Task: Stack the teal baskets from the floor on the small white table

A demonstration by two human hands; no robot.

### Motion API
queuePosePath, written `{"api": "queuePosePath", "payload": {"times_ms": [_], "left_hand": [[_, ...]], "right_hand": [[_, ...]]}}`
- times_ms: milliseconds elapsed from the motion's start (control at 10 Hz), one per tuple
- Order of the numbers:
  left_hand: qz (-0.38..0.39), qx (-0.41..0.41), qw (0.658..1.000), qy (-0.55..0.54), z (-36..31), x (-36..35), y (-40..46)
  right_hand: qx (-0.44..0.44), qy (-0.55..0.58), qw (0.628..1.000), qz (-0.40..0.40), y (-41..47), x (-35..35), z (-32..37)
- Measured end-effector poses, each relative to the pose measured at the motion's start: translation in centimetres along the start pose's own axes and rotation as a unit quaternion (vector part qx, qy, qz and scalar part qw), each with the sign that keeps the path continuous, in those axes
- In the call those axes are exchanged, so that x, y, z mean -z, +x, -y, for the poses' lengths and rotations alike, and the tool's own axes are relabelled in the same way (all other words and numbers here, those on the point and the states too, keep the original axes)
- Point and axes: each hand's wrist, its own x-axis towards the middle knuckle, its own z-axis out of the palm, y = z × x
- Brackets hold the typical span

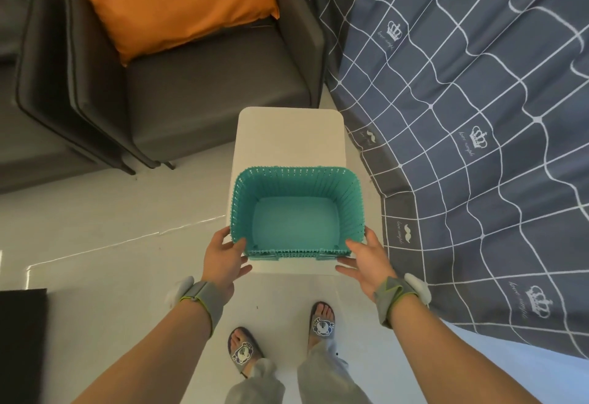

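just in front of the slippered feet [280, 340], nearer than the white table [288, 135], the left hand [223, 260] and right hand [366, 260] meet the near corners of the teal basket [296, 212]. the left thumb hooks over the rim with the fingers curled loosely below; the right fingers are spread, the thumb on the rim, more steadying than clamping. the basket sits, or nearly sits, on the near half of the table; i cannot tell whether its base fully rests. no other baskets show. its near wall lies close to the table's near edge, so a pull toward the body, or letting go early, would likely tip it off onto the floor. beyond the basket, the table's far half is bare, leaving room to slide it deeper. left of the table stands a dark sofa [191, 84] with an orange cushion [178, 1]; right of it a grey checked sheet [478, 116] hangs close, crowding that side.
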Motion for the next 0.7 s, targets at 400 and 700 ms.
{"api": "queuePosePath", "payload": {"times_ms": [400, 700], "left_hand": [[-0.036, -0.040, 0.999, -0.005, -2.6, -2.8, -1.0], [-0.085, -0.117, 0.987, 0.073, -2.5, 0.6, -8.2]], "right_hand": [[0.018, -0.193, 0.981, 0.020, 2.7, 1.3, 6.3], [0.138, -0.257, 0.956, -0.031, 2.6, 2.4, 6.8]]}}
